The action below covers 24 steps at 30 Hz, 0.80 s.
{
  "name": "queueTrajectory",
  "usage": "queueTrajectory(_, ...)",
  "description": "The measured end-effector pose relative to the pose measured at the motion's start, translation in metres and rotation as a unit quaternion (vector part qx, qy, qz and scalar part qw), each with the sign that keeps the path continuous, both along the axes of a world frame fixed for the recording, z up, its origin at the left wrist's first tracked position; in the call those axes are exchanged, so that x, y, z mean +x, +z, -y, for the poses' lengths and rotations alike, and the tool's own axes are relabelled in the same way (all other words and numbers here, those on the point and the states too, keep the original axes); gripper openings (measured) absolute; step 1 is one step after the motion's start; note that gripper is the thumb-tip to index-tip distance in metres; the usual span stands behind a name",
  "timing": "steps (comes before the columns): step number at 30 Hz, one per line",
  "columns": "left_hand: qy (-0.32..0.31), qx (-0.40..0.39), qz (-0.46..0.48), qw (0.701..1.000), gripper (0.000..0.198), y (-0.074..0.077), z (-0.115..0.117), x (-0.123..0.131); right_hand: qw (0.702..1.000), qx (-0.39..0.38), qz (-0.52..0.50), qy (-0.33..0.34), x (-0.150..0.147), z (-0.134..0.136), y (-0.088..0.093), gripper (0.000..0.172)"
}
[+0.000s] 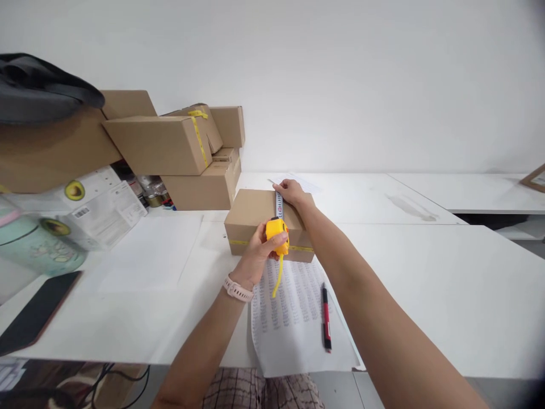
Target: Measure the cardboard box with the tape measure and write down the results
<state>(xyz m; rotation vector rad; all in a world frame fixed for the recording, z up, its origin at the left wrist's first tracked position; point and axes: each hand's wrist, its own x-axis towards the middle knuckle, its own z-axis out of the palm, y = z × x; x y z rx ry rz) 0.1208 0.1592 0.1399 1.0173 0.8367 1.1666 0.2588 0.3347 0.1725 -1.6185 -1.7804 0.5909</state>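
In the head view, the left hand point(258, 250) grips a yellow plastic tape measure case point(277, 234), its fingers wrapped tightly around the body at the near edge of a small brown cardboard box point(249, 218). A yellow wrist strap point(277, 278) hangs down from the case over a printed paper sheet covered in columns of small text point(293, 318). The white measuring blade point(279, 205) runs from the case across the top of the box to its far edge. There the right hand point(293, 192) presses the blade end down, fingers curled over the far rim, pinning the tape against the cardboard. The box sits on the white counter point(426, 272), roughly at its middle, with a thin yellow band around its near face. A pale wristwatch point(237, 289) is on the left wrist. A red and black pen point(326, 318) lies on the printed sheet, right of the strap. Farther left, a stack of larger brown cardboard boxes point(179, 153) stands against the wall, well apart from the small box. A black flat tablet point(38, 309) rests at the counter's left edge.
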Motion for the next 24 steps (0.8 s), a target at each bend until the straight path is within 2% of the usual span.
queueTrajectory(3, -0.001, 0.003, -0.007, 1.0, 0.048, -0.003, -0.002, 0.002, 1.0, 0.002, -0.001, -0.013, 0.001, -0.003, -0.002, 0.032)
queueTrajectory(10, -0.009, 0.0, -0.002, 1.0, 0.049, -0.005, -0.005, 0.001, 0.999, -0.026, 0.009, -0.027, -0.001, 0.018, 0.011, 0.036)
queueTrajectory(17, 0.007, -0.008, 0.01, 1.0, 0.048, -0.007, 0.012, 0.001, 0.999, -0.032, 0.019, -0.021, 0.001, 0.029, 0.017, 0.033)
queueTrajectory(24, 0.018, -0.006, -0.008, 1.0, 0.048, -0.002, 0.018, -0.004, 0.998, -0.022, 0.054, -0.022, 0.0, 0.012, 0.008, 0.026)
